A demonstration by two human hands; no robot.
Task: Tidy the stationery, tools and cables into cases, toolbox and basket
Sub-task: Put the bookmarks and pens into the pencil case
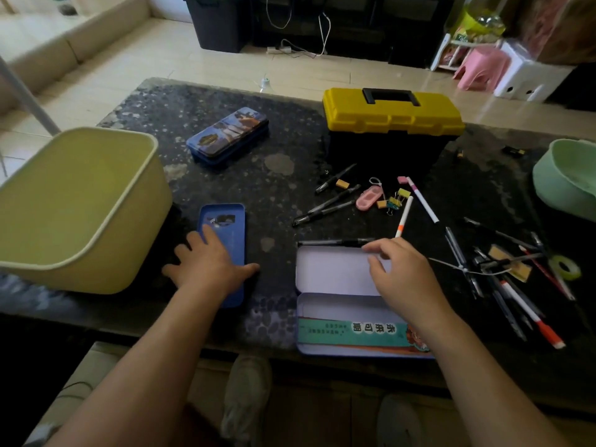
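- Open tin case (335,275) lies at the near edge of the table (283,188), both halves flat, white insides up. Everything else is placed from it.
- R hand (404,282) is over the case's right part. Fingers (380,250) are bent, w/ tips down at the far rim.
- Black pen (335,242) lies along that far rim, just outside it, and my fingertips are right at its right end. Can't tell if I've got hold of the pen or only touch the pen or rim.
- L hand (209,267) is left of the case, apart from it. It lies flat w/ fingers straight & spread, pressing on a blue tin (225,221), gripping nothing.
- Yellow-green basket (80,204) sits further left of the case, just past the L hand.
- Picture-lid tin (229,135) is behind & left of the case, closed, well apart.
- Toolbox (392,121), yellow lid down, is straight behind the case, well apart.
- Btwn case & toolbox are loose black pens (329,204), binder clips (395,201) & a white pen (403,217). The white pen's orange end is just beyond my R fingertips.
- Right of the case, near my R wrist, is a heap of pens (503,282). A tape roll (566,267) is past it.
- Green bowl (567,179) is far right & behind the case, at the table's end.
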